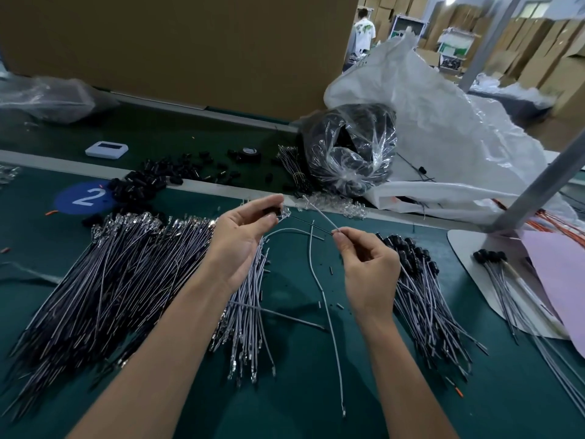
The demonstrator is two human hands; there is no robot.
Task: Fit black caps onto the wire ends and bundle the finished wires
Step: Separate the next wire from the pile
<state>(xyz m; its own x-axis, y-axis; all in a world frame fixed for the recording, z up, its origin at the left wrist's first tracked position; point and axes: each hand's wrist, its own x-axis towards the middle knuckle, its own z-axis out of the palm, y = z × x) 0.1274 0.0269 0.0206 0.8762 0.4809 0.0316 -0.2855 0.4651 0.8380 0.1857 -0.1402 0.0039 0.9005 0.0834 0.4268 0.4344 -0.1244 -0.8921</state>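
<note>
My left hand (242, 239) pinches a black cap (271, 211) between thumb and fingers, with a clear piece at its tip. My right hand (367, 267) pinches thin grey wires (319, 283) near their upper ends; one wire hangs down toward me over the green table (300, 391). A big fan of uncapped grey wires (110, 280) lies to the left. A smaller bunch (247, 312) lies under my left wrist. Capped wires (421, 280) lie in a pile right of my right hand. Loose black caps (142, 182) are heaped at the back left.
A clear bag of black parts (348, 153) and a large white sack (443, 128) stand at the back right. A tied bundle of capped wires (506, 280) lies on a white board beside pink paper (563, 280). A metal post (544, 179) slants at the right. A cardboard wall (177, 42) stands behind.
</note>
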